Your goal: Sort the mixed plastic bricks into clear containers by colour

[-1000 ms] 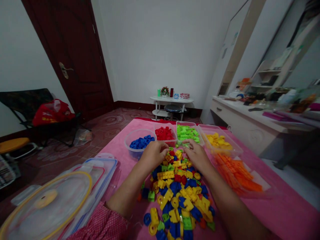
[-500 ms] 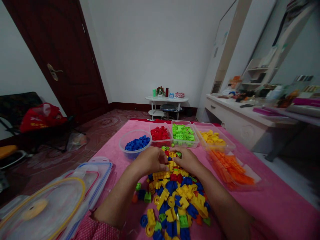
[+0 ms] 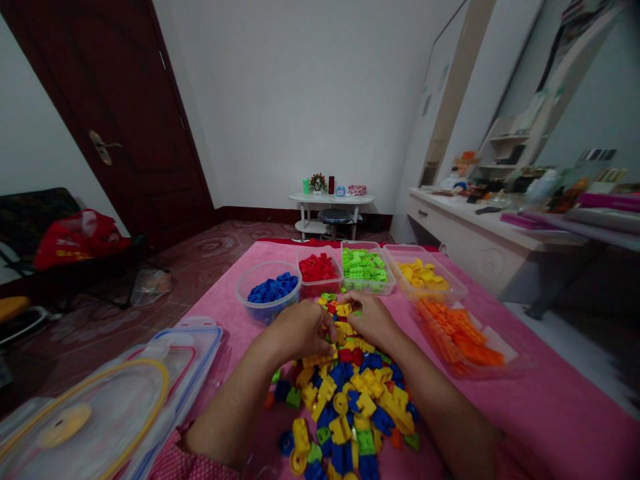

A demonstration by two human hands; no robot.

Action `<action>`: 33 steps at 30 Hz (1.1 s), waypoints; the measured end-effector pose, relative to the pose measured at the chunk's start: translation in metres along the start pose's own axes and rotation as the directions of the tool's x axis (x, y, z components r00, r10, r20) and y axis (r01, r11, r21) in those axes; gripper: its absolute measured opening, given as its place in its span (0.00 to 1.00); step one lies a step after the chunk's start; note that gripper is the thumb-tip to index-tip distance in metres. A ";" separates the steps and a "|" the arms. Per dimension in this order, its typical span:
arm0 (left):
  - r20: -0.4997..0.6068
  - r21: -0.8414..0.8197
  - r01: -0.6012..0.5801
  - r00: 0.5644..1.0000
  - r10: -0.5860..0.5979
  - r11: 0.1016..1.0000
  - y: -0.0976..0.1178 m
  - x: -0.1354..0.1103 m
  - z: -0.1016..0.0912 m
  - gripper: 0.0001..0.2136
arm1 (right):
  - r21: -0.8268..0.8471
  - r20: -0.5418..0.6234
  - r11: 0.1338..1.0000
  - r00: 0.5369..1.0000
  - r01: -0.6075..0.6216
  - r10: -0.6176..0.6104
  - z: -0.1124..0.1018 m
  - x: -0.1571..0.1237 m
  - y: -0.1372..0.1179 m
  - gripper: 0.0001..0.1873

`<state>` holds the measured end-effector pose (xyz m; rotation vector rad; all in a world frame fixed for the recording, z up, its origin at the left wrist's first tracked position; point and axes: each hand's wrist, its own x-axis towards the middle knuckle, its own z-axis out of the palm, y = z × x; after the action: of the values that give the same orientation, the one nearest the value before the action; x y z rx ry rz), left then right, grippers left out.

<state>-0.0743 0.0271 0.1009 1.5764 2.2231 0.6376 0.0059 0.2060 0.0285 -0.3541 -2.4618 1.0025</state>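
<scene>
A heap of mixed toy building bricks [image 3: 367,387], mostly yellow and blue with some green, red and orange, lies on a pink cloth [image 3: 240,287]. Over its far left side is my left hand [image 3: 303,328], fingers bent, thumb apart from them. My right hand [image 3: 370,317] reaches in from the other side, its curved index finger and thumb apart among yellow and green bricks. Both hands touch the heap. No brick shows plainly in either grasp; the undersides of the fingers are hidden.
Behind the heap stand a round tub [image 3: 240,297] of blue bricks and boxes of red bricks [image 3: 318,268], green bricks [image 3: 365,265] and yellow bricks [image 3: 424,275]. An orange-brick box [image 3: 463,333] is at right. Stacked lids [image 3: 120,393] lie left.
My left hand has shifted slightly, and its fingertips now cover a blue brick seen before. My right hand stays nearly in place. The whole view has moved a little.
</scene>
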 end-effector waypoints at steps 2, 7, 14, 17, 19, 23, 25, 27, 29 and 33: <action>-0.013 -0.079 0.007 1.000 -0.008 0.997 -0.003 0.003 0.000 0.06 | 0.057 -0.051 0.998 0.998 -0.023 0.026 -0.002 0.002 -0.004 0.21; -0.149 -0.505 0.018 0.983 -0.108 0.863 -0.011 0.013 -0.002 0.10 | 0.468 -0.092 0.878 0.983 -0.101 0.162 -0.011 0.001 -0.025 0.15; -0.186 -0.873 0.023 0.908 -0.376 0.487 -0.012 0.021 0.005 0.14 | 0.743 0.084 0.605 0.937 -0.286 0.339 -0.004 -0.009 -0.049 0.14; -0.131 -0.946 0.011 0.901 -0.413 0.324 -0.010 0.027 0.017 0.14 | 0.708 0.095 0.639 0.937 -0.301 0.336 0.004 -0.011 -0.055 0.13; -0.099 -0.972 0.000 0.908 -0.407 0.235 -0.007 0.030 0.025 0.12 | 0.674 0.077 0.685 0.949 -0.276 0.307 0.008 -0.011 -0.058 0.13; -0.032 -0.997 -0.003 0.922 -0.385 0.075 0.001 0.033 0.030 0.12 | 0.629 0.038 0.744 0.965 -0.226 0.260 0.011 -0.012 -0.058 0.11; -0.027 -0.999 -0.014 0.923 -0.384 0.036 0.003 0.033 0.030 0.12 | 0.629 0.032 0.747 0.967 -0.217 0.254 0.010 -0.012 -0.057 0.12; -0.044 -0.999 -0.032 0.923 -0.381 0.037 0.003 0.033 0.029 0.11 | 0.652 0.038 0.724 0.963 -0.225 0.266 0.008 -0.012 -0.058 0.13; -0.074 -0.996 -0.053 0.923 -0.379 0.067 0.003 0.032 0.028 0.11 | 0.708 0.064 0.661 0.955 -0.248 0.289 0.005 -0.013 -0.061 0.13; -0.149 -0.975 -0.077 0.921 -0.360 0.209 0.002 0.031 0.029 0.16 | 0.826 0.127 0.500 0.951 -0.259 0.282 0.002 -0.016 -0.069 0.15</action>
<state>-0.0678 0.0622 0.0771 0.5209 1.3801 1.9047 0.0147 0.1501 0.0710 -0.4089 -1.6060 2.1480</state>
